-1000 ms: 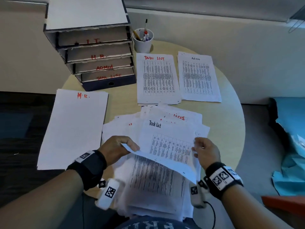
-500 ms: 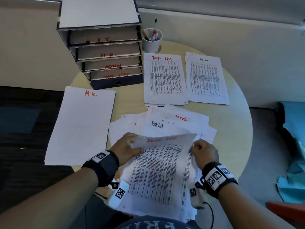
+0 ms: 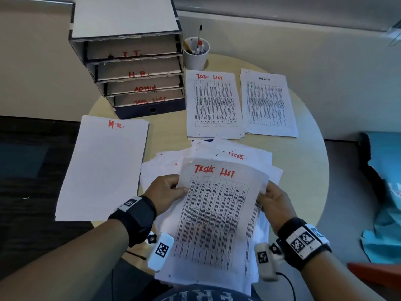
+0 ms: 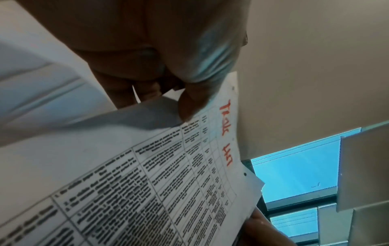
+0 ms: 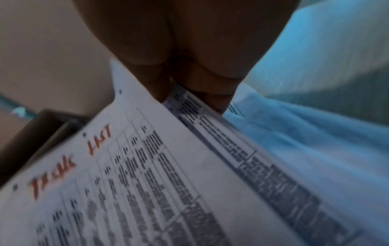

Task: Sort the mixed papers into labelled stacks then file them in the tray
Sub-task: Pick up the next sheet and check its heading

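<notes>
L hand [image 3: 167, 192] pinches left edge of white printed sheet w/ red "Task List" heading [image 3: 219, 209], thumb on top, fingers curled under. Sheet held above loose white paper pile [image 3: 165, 168] on round beige table [image 3: 303, 170]. R hand [image 3: 274, 203] pinches right edge, fingers curled.

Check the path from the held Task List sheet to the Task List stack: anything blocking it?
Nothing visible does. Between the sheet and the stack lie only flat loose papers, low enough to pass over.

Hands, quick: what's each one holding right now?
Left hand: pinches the left edge of the Task List sheet.
Right hand: grips the same sheet's right edge.
</notes>
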`<state>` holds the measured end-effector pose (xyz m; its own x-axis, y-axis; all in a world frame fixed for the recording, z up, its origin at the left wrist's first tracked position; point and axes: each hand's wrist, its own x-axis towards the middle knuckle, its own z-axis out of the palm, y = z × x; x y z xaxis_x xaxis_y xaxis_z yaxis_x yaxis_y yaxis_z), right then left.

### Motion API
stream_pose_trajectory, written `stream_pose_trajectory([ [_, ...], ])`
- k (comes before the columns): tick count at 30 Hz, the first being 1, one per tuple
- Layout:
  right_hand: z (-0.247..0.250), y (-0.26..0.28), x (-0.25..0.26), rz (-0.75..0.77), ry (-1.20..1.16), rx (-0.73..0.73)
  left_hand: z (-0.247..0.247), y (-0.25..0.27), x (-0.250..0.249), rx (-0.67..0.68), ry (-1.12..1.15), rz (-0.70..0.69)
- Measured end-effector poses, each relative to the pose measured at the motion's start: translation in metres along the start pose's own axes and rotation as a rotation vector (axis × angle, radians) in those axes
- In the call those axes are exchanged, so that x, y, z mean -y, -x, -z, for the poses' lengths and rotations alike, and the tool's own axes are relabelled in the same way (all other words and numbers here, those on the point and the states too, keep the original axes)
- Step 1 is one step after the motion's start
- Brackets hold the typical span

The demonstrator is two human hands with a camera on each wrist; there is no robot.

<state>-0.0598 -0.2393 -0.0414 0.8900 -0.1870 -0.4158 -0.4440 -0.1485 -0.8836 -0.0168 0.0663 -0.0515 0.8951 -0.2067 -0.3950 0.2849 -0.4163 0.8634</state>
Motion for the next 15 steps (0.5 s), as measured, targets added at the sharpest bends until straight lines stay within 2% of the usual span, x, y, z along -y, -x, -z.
stream_pose_trajectory([
  [3,-0.006,0.004,0.004,-0.100,-0.367,0.018,-0.001,0.002,-0.004,-0.047,0.010,-0.014],
  [4,-0.009,0.003,0.001,-0.112,-0.410,0.009,-0.002,0.002,-0.004,-0.058,0.022,-0.025],
  [5,-0.010,0.000,-0.003,-0.100,-0.333,-0.013,-0.002,0.002,-0.005,-0.066,0.037,-0.035],
  [8,-0.020,-0.004,-0.007,-0.040,0.168,-0.079,-0.003,0.003,-0.006,-0.066,0.135,-0.017],
  [9,-0.023,-0.005,-0.005,-0.044,0.202,-0.124,-0.003,0.003,-0.007,-0.066,0.158,0.001],
  [12,-0.025,-0.009,0.000,-0.049,0.109,-0.209,0.000,0.002,-0.005,-0.089,0.168,0.047],
  [15,-0.019,-0.010,0.000,-0.056,-0.051,-0.188,0.007,0.000,0.004,-0.126,0.173,0.130],
])
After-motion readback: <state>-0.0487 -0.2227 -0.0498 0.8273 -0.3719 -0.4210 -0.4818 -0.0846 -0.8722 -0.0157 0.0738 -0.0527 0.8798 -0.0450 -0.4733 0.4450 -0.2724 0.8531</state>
